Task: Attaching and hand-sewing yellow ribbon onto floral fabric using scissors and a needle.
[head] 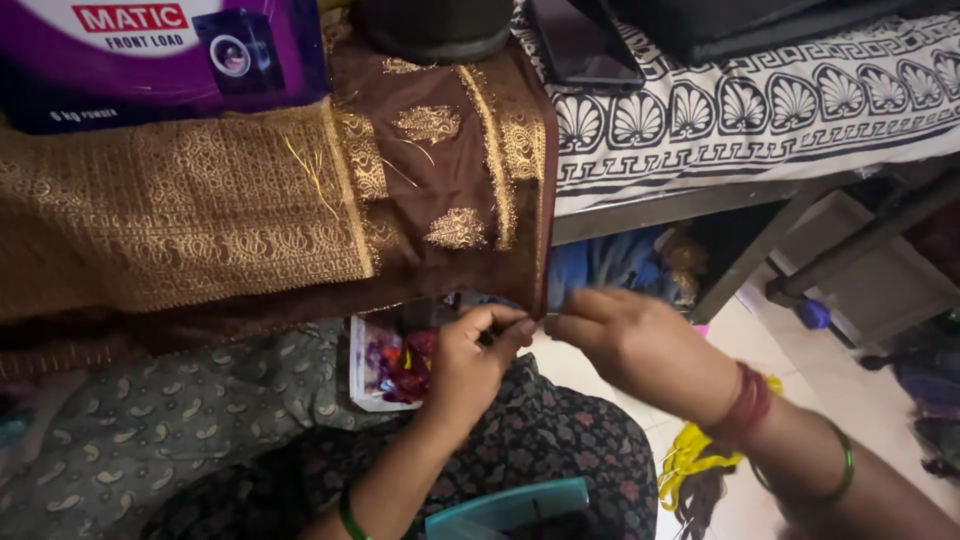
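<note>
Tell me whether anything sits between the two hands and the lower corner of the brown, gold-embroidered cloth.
Nothing visible does. The left hand and right hand meet fingertip to fingertip right at the hanging lower corner of the brown gold-embroidered cloth; whatever they pinch there is too small to tell.

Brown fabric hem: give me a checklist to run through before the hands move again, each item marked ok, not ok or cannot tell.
1. Left hand fingertips pinched shut at the corner of the brown fabric: ok.
2. Right hand fingertips pinched, meeting the left: ok.
3. What either grip holds, thread or needle: cannot tell, too small.
4. Fabric lies draped over the ledge, gold border flat: ok.
5. Purple box rests on the fabric: ok.
6. Packet of coloured bits lies near the left hand: ok.
</note>
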